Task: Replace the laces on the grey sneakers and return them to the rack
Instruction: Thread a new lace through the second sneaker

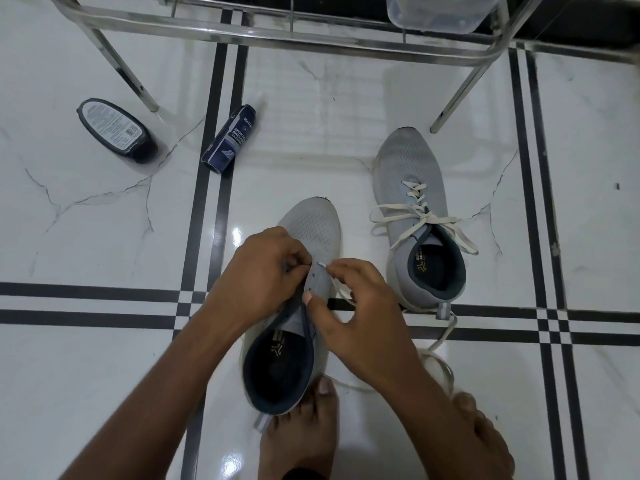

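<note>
On white marble-look floor tile (104, 323) with black grid lines, under a steel shoe rack (242, 27) at frame top. 2 grey sneakers present, toes pointing at rack.

Right-side sneaker (412, 188): stands apart, cream lace already crossed through eyelets, ends loose, not tied.

Near sneaker (311, 223): unlaced apart from the lowest eyelets, heel against a bare foot (301, 434). Loose cream lace (440, 344) trails from it across the floor to the right.

Left hand (263, 271): fingers curled, pinching the left eyelet flap. Right hand (356, 313): thumb and forefinger pinch the lace tip (320, 265) at a front eyelet.

Judgement: threading just begun on shoe 2 of 2. To do it well, hold the flap taut, feed the tip straight through, even both ends before crossing upward, keep the lace flat.

Containers: clear plastic box (446, 12) on rack, contents not discernible. Sneaker-cleaner can (228, 140) lies tilted on floor; dark oval shoe-polish bottle (116, 128) well left of it, label up. Fill levels unknown.
</note>
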A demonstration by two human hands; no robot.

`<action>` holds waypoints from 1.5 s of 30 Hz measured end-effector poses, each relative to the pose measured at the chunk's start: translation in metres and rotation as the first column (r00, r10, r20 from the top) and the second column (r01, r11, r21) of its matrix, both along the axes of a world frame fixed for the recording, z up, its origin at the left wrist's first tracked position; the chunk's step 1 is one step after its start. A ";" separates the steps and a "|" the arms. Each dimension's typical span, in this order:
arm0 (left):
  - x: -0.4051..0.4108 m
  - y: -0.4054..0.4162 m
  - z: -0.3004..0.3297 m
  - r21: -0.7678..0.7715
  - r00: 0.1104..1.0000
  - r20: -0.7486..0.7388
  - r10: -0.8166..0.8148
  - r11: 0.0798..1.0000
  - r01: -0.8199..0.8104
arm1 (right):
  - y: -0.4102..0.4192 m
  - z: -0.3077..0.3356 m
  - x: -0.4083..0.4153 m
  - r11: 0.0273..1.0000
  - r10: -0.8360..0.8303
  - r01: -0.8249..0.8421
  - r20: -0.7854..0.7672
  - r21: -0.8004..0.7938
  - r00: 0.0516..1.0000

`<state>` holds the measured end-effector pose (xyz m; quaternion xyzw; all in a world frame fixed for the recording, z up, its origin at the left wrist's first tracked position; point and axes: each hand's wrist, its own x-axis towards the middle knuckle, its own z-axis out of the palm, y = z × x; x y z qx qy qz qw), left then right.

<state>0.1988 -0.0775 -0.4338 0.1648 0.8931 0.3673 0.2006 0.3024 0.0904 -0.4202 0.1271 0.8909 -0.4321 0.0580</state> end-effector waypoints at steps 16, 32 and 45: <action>-0.013 -0.013 0.001 0.071 0.977 0.027 -0.212 0.975 0.210 | -0.013 -0.003 0.014 0.952 -0.113 0.141 -0.113 0.272 0.987; -0.001 -0.026 0.026 0.222 0.993 -0.106 -0.049 0.972 0.072 | -0.011 0.001 -0.039 0.988 0.131 -0.109 -0.219 0.111 0.967; 0.039 -0.001 0.025 -0.224 0.980 -0.176 0.096 0.965 -0.134 | -0.002 -0.009 -0.053 0.996 0.082 -0.084 -0.050 -0.024 0.995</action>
